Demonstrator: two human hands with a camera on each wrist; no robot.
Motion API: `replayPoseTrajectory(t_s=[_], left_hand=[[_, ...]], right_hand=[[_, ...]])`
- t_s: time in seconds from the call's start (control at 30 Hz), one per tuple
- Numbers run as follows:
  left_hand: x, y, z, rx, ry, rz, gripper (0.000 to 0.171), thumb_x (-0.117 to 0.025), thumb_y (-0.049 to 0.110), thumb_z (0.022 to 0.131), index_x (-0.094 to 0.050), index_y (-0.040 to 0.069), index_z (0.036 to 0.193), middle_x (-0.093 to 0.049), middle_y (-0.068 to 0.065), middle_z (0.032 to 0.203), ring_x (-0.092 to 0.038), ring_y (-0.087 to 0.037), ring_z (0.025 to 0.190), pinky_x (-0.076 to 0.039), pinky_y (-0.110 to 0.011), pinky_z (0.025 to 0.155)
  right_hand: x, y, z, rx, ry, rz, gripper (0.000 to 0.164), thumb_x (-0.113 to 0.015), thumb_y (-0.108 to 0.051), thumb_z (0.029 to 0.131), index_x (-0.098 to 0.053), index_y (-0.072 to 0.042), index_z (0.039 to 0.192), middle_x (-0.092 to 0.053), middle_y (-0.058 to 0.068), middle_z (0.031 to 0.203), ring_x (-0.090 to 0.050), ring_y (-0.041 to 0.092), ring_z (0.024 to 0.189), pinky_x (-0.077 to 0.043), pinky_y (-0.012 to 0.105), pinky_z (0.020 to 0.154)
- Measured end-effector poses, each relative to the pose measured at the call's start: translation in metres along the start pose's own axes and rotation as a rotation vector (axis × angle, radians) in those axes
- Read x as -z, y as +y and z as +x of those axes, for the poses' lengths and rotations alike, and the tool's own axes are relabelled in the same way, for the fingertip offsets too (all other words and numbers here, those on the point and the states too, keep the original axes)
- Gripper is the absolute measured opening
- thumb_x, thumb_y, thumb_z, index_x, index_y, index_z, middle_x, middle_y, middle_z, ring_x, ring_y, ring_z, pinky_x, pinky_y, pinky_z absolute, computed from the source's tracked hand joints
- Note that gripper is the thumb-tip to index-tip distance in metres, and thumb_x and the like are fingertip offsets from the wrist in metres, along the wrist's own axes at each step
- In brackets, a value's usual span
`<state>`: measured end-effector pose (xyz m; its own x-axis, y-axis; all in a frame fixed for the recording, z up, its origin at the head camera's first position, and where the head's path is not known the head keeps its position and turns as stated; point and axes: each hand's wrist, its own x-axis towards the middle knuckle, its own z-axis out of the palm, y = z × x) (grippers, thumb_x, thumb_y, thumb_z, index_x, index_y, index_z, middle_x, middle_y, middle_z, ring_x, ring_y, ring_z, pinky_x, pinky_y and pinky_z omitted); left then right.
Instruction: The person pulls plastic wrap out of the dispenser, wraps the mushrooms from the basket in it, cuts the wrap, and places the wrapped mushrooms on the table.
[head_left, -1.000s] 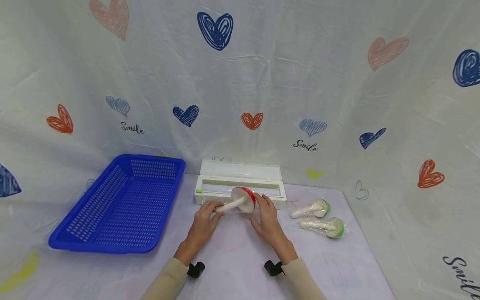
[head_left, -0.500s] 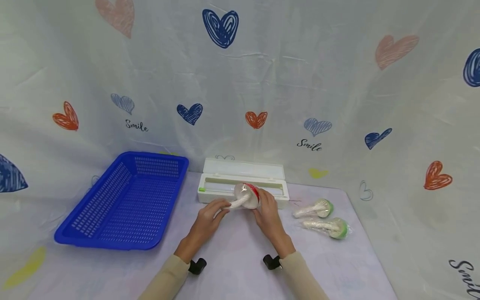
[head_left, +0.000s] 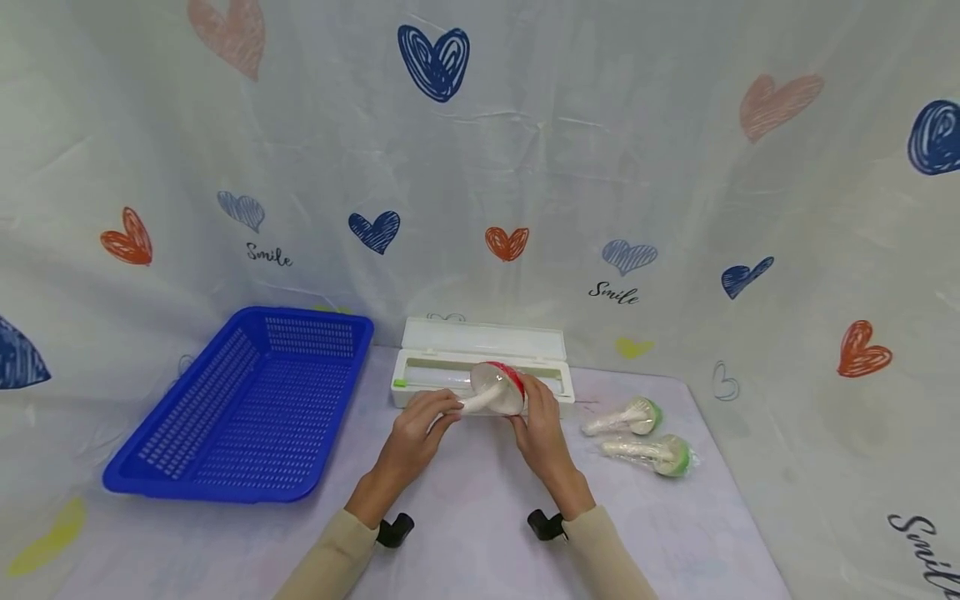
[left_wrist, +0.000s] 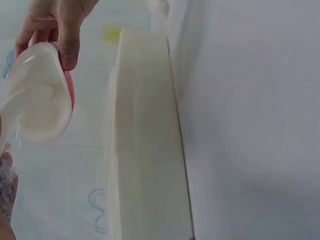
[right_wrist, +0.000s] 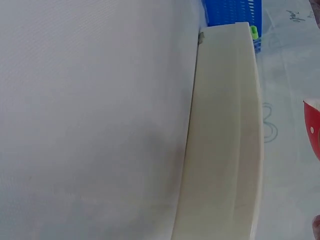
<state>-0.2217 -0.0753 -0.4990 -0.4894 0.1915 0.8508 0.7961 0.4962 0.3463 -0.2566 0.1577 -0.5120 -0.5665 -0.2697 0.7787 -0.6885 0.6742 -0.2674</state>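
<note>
A toy mushroom (head_left: 497,390) with a red cap and white stem is held above the table, before the white box. My left hand (head_left: 407,440) pinches the stem's lower end. The right hand (head_left: 543,429) grips the cap, thumb at its lower edge. In the left wrist view the pale underside of the mushroom (left_wrist: 42,117) looks shiny, as if under clear film, and crumpled clear film (left_wrist: 6,182) shows near the left hand. Only a strip of the red cap (right_wrist: 312,129) with a white dot enters the right wrist view.
Behind the hands stands a long white box (head_left: 555,404) with its lid (head_left: 480,340) raised and a roll of film inside. A blue perforated basket (head_left: 307,467) is at the left. Two film-wrapped green-capped toy mushrooms, a rear one (head_left: 628,417) and a front one (head_left: 651,454), lie at the right.
Both hands have lifted the mushroom slightly and shifted it a little to the right. Its cap is tilted differently, and the left hand has moved further up along the stem.
</note>
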Motion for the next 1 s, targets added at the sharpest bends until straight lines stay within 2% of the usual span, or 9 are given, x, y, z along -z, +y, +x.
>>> replayPoseTrajectory(t_s=[0.33,0.63,0.73,0.87,1.0], left_hand=[[0.006,0.009,0.015,-0.063,0.048,-0.002,0.033,-0.081,-0.009,0.078,-0.073,0.001,0.108,-0.071,-0.016,0.111,-0.067,-0.027,0.1,-0.056,-0.026,0.084],[0.009,0.014,0.023,-0.102,0.066,-0.019,0.032,-0.081,-0.012,0.077,-0.071,0.0,0.104,-0.071,-0.016,0.11,-0.066,-0.027,0.098,-0.056,-0.025,0.083],[0.009,0.015,0.025,-0.116,0.072,-0.027,0.025,-0.079,-0.009,0.082,-0.07,0.0,0.103,-0.071,-0.016,0.109,-0.066,-0.027,0.097,-0.056,-0.026,0.082],[0.01,0.018,0.027,-0.125,0.075,-0.036,0.009,-0.071,0.004,0.095,-0.07,0.001,0.104,-0.071,-0.015,0.11,-0.066,-0.026,0.097,-0.056,-0.025,0.08],[0.012,0.021,0.03,-0.141,0.083,-0.046,0.013,-0.065,0.011,0.1,-0.071,0.0,0.105,-0.071,-0.015,0.11,-0.066,-0.026,0.097,-0.056,-0.025,0.08]], right_hand=[[0.009,-0.005,0.008,-0.004,0.036,0.0,0.075,-0.084,0.009,0.076,-0.047,0.008,0.141,-0.054,0.025,0.134,-0.052,0.04,0.125,-0.043,0.048,0.107],[0.017,-0.009,0.014,0.031,0.071,0.001,0.073,-0.083,0.01,0.076,-0.048,0.009,0.141,-0.055,0.026,0.133,-0.053,0.042,0.124,-0.043,0.05,0.107],[0.02,-0.011,0.015,0.035,0.081,0.007,0.074,-0.083,0.011,0.076,-0.048,0.01,0.141,-0.055,0.026,0.133,-0.053,0.042,0.124,-0.043,0.05,0.105],[0.024,-0.013,0.017,0.031,0.095,0.019,0.073,-0.082,0.013,0.075,-0.048,0.01,0.14,-0.055,0.027,0.133,-0.053,0.043,0.123,-0.043,0.052,0.104],[0.028,-0.013,0.018,0.045,0.113,0.016,0.073,-0.082,0.015,0.074,-0.049,0.011,0.139,-0.055,0.027,0.133,-0.053,0.044,0.121,-0.042,0.051,0.104]])
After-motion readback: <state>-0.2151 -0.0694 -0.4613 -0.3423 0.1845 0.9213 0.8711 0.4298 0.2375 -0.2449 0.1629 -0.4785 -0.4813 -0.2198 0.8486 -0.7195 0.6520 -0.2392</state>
